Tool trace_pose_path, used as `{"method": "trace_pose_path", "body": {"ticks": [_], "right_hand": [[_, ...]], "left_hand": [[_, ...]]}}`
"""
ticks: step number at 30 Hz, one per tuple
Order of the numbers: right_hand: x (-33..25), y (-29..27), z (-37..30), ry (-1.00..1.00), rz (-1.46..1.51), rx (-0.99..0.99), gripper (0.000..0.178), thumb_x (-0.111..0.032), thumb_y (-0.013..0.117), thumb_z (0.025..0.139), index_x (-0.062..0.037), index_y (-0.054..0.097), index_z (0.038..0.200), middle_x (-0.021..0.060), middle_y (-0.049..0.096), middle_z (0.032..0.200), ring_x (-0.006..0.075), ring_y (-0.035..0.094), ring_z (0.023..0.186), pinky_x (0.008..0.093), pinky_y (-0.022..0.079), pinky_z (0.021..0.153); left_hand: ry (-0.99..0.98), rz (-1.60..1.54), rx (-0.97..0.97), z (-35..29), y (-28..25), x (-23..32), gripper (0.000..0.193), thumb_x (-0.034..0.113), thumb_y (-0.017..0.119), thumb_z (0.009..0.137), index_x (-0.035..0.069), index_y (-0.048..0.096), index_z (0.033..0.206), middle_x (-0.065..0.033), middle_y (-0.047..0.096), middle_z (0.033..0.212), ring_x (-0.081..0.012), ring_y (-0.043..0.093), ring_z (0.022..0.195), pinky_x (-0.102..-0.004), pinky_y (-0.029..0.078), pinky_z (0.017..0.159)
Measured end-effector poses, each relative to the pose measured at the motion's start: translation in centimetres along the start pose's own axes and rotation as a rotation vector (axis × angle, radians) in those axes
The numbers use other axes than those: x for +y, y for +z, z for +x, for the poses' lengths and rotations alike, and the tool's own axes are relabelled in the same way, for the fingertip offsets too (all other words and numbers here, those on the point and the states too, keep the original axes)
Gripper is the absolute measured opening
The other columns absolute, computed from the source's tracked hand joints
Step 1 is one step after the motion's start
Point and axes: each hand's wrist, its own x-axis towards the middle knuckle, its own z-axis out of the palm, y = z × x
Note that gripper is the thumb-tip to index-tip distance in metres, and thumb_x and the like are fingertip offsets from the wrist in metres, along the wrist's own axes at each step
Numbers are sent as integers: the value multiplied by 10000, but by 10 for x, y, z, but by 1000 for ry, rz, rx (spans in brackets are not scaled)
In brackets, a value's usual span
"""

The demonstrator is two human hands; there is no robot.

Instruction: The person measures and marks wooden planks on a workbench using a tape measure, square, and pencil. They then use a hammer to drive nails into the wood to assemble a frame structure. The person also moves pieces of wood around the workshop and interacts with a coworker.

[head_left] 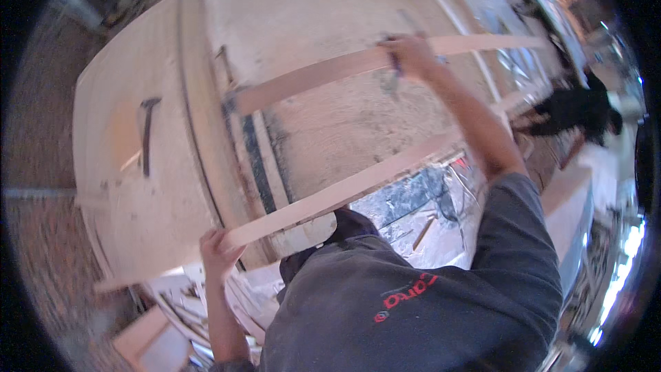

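Note:
A long, pale wooden strip (pixel 344 189) runs along the near edge of the big workbench (pixel 275 14). My left hand (pixel 220 253) grips its left end, fingers curled over the wood. Farther off, a second wooden strip (pixel 317 76) lies roughly parallel across the bench. My right hand (pixel 411 56) is closed at this far strip, my arm stretched over the bench. Something small and dark purple shows under its fingers, too blurred to name. Between the strips the board surface is dusty and stained.
A hammer (pixel 147 138) lies on the left part of the bench. A raised wooden rail (pixel 200 96) crosses the bench beside it. At the right, a person in black (pixel 582 111) bends over. Wood offcuts and sheets (pixel 420 213) clutter the area below the near edge.

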Motion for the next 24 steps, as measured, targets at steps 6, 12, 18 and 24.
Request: {"method": "trace_pose_path", "body": {"ticks": [6, 12, 18, 24], "right_hand": [[103, 70, -30, 77, 7, -89, 592, -233, 769, 752, -222, 629, 1327, 91, 685, 1208, 309, 659, 1107, 523, 469, 934], [124, 135, -57, 6, 40, -198, 630, -341, 783, 754, -241, 608, 1351, 91, 660, 1300, 322, 629, 1185, 489, 480, 964], [169, 191, -42, 148, 636, -31, 655, -529, 804, 791, -96, 627, 1250, 156, 670, 1193, 276, 635, 1096, 449, 500, 924], [344, 274, -43, 788, 471, -301, 648, -494, 802, 759, -40, 695, 1210, 177, 718, 1160, 333, 686, 1068, 457, 524, 917]], "left_hand": [[-172, 18, -193, 40, 46, 93, 464, 307, 906, 586, 67, 756, 954, -107, 680, 904, -306, 624, 886, -422, 439, 853], [-187, 59, -156, 45, 110, 113, 477, 253, 908, 556, 84, 749, 973, -90, 648, 932, -304, 608, 926, -432, 450, 851], [-172, 22, -168, 41, 124, 106, 529, 245, 918, 550, 73, 714, 1007, -116, 623, 1008, -331, 591, 1009, -458, 474, 890], [-84, 184, -150, 55, 113, 87, 610, 343, 929, 575, 96, 706, 1086, -150, 592, 1164, -364, 557, 1101, -489, 468, 937]]}}
